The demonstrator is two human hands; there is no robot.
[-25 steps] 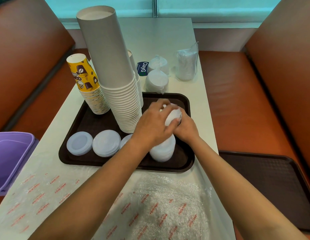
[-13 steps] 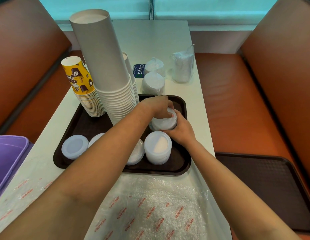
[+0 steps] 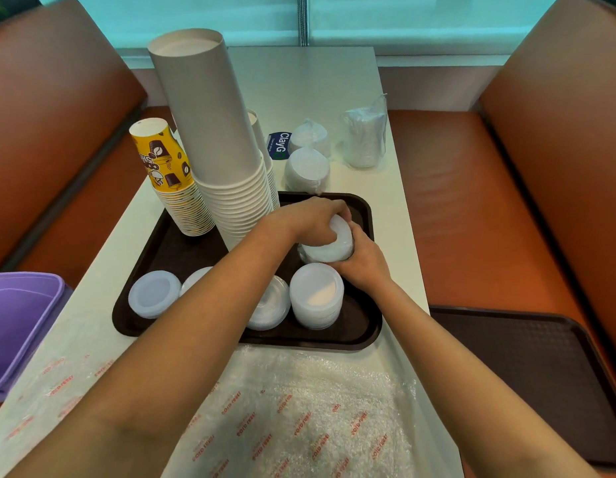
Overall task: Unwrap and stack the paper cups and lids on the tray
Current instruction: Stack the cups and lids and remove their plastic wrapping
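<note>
Left hand (image 3: 311, 220), right hand (image 3: 363, 258) gripping lid stack (image 3: 329, 248)

Both hands (image 3: 337, 243) apparently moved the lid stack (image 3: 329, 248) farther back.

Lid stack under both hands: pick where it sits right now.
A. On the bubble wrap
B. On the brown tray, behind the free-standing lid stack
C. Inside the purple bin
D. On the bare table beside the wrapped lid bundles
B. The left hand and right hand grip the lid stack on the brown tray, just behind the free-standing lid stack.
</note>
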